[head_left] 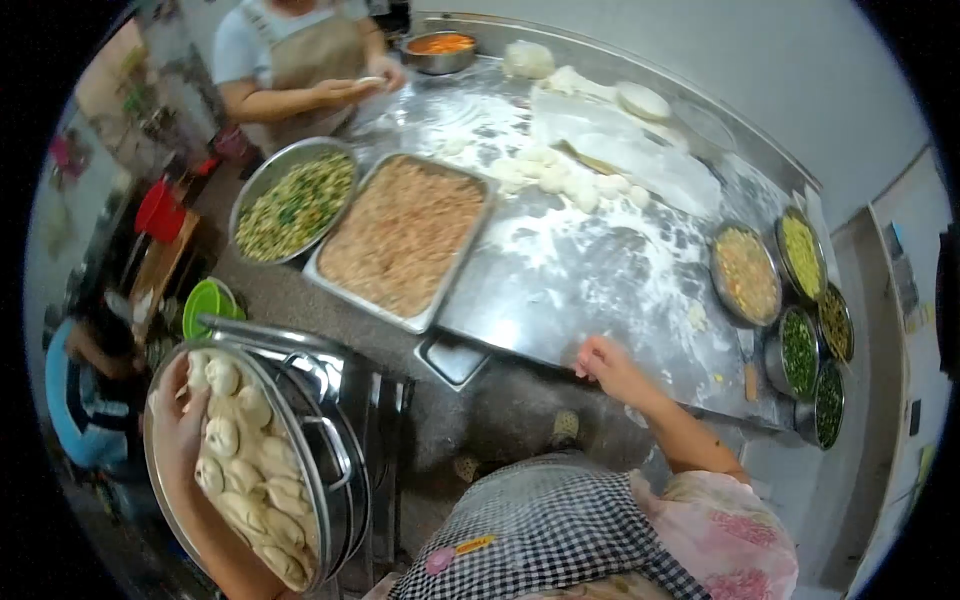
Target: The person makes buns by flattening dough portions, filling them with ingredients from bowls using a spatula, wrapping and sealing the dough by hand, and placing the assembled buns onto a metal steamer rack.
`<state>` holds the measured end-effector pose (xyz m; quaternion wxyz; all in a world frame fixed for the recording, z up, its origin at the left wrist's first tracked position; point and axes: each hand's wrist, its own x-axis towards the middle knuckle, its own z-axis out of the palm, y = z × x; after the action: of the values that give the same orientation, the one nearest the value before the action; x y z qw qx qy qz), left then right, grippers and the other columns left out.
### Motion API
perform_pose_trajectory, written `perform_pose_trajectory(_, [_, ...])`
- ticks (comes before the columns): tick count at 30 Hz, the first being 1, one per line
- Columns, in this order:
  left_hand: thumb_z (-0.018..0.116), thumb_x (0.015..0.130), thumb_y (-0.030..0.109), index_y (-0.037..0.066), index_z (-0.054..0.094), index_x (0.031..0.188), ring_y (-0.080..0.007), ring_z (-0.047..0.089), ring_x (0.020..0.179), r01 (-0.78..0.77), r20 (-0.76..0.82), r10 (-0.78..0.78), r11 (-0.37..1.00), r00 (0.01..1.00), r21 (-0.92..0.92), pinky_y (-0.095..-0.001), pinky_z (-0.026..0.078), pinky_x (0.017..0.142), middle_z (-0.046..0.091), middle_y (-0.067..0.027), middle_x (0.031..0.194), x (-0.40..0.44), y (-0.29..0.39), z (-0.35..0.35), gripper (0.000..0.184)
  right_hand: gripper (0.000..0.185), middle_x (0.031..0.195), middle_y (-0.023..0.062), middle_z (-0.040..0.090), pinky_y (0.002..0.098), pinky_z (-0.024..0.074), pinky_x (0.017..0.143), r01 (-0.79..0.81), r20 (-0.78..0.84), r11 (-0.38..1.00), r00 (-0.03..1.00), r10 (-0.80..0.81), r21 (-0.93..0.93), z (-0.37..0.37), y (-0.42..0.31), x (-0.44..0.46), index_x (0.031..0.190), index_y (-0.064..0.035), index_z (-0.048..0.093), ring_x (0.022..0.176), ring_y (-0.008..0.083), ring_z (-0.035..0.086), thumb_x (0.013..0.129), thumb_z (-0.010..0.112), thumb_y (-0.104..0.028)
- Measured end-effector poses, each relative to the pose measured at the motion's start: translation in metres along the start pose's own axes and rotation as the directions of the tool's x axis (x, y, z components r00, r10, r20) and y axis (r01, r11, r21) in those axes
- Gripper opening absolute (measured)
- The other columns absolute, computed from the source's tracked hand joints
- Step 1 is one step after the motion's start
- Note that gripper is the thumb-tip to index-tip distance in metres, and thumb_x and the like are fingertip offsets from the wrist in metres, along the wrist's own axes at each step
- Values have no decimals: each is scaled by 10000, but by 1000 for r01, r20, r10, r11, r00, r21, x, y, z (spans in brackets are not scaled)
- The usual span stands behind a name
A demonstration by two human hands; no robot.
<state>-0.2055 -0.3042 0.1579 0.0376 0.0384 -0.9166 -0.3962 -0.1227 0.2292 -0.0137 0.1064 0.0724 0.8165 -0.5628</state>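
At the lower left, a round metal steamer pot [318, 520] holds several pale, pleated buns [240, 490], tightly arranged. My left hand [180, 420] reaches over its left side, fingers curled around a pale bun that the hand mostly hides. My right hand [603, 365] hovers by the front edge of the floured metal table [540, 320]. Its fingers are curled in, and I see nothing in them. Left of that hand, a rectangular tray of minced filling [400, 240] sits at the table's corner.
A bowl of chopped green-yellow filling [295, 200] adjoins the tray. Dough pieces [575, 185] and a cloth [620, 150] lie farther back. Filling bowls [745, 275] line the right side, near a wooden-handled scraper [750, 380]. Across the table, a co-worker [310, 70] handles dough.
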Motion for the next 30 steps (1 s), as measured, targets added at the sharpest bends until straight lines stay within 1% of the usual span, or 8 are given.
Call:
perform_pose_trajectory(9, [655, 770, 222, 39, 515, 1200, -284, 564, 983, -453, 533, 441, 884, 722, -117, -369, 455, 854, 555, -167, 1148, 80, 214, 406, 488, 237, 720, 54, 563, 288, 442, 618, -251, -291, 945, 906, 306, 211, -139, 87, -97, 771, -2, 550, 639, 144, 523, 905, 493, -189])
perform_pose_trajectory(12, [662, 735, 224, 63, 525, 1200, -314, 503, 1065, -777, 328, 716, 622, 616, 100, -418, 391, 925, 492, -173, 1232, 119, 230, 548, 511, 192, 799, 80, 576, 311, 455, 675, -233, -571, 969, 786, 237, 82, -204, 109, -151, 883, 9, 571, 721, 173, 546, 888, 518, -176])
perform_pose_trajectory(15, [592, 758, 221, 103, 450, 1252, -353, 441, 1136, -885, 788, 447, 14, 423, 466, -442, 450, 855, 496, -151, 1195, 116, 308, 590, 527, 198, 893, 107, 579, 320, 456, 725, -389, -768, 918, 610, 194, -76, -285, 117, -202, 993, 0, 571, 809, 204, 558, 870, 539, -151])
perform_pose_trajectory(16, [544, 785, 240, 108, 494, 1186, -365, 449, 1117, -820, 658, 491, 290, 570, 494, -448, 461, 826, 511, -142, 1165, 136, 288, 626, 425, 214, 925, 116, 579, 320, 455, 740, -446, -804, 890, 561, 199, -91, -317, 124, -217, 1027, -5, 569, 836, 215, 560, 864, 544, -143])
perform_pose_trajectory(18, [552, 778, 165, 80, 523, 1094, -364, 474, 1087, -841, 642, 608, 80, 467, 536, -436, 472, 804, 508, -156, 1167, 174, 254, 656, 328, 217, 940, 143, 578, 332, 455, 752, -457, -901, 887, 409, 141, -69, -369, 142, -243, 1036, -16, 569, 862, 255, 572, 844, 562, -118])
perform_pose_trajectory(22, [564, 724, 7, 18, 522, 973, -404, 524, 877, -698, 496, 513, 635, 701, 329, -426, 441, 767, 515, -203, 1009, 129, 295, 615, 253, 262, 1045, 171, 552, 393, 447, 796, -703, -960, 654, 215, -180, -280, -490, 214, -284, 1070, -23, 551, 949, 313, 556, 822, 586, -97])
perform_pose_trajectory(26, [619, 667, -28, 38, 552, 1015, -341, 521, 790, -835, 535, 679, 542, 503, 97, -418, 430, 731, 517, -159, 903, 48, 265, 559, 361, 502, 1300, 181, 429, 426, 352, 988, -985, -999, 166, 39, -26, -43, -579, 254, -304, 1290, -64, 413, 1193, 348, 404, 818, 574, -122])
perform_pose_trajectory(30, [696, 696, 148, 93, 479, 1242, -375, 471, 958, -854, 713, 530, 483, 460, 192, -484, 375, 848, 481, -206, 1092, -17, 194, 544, 590, 477, 1384, 162, 342, 445, 286, 1040, -992, -988, 84, -83, 126, 94, -622, 293, -320, 1349, -71, 335, 1262, 337, 338, 892, 439, -158])
